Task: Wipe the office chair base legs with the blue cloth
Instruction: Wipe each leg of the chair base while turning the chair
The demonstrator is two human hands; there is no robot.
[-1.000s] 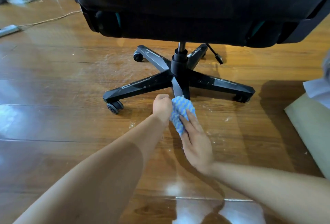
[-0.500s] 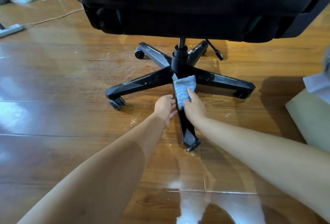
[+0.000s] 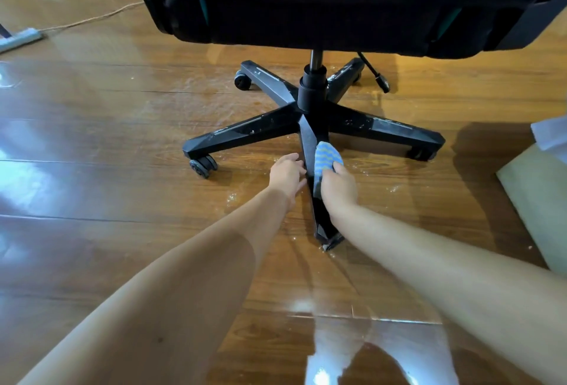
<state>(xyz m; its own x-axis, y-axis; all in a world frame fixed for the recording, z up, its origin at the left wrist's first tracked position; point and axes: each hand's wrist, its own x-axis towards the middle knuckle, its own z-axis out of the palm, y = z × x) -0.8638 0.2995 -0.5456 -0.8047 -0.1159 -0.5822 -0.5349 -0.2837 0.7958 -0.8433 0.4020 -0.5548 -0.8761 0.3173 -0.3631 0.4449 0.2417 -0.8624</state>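
Right hand [image 3: 339,189] — blue cloth [image 3: 327,158] drawn back from hub [image 3: 311,94] along near leg [image 3: 321,219].

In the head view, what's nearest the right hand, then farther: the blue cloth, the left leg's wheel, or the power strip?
1. blue cloth, gripped in the right hand.
2. wheel, off to the left.
3. power strip, far left, at the back.

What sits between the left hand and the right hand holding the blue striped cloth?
Head view: the angular black chair-base leg pointing toward the camera runs between the left hand and the right hand gripping the blue striped cloth.
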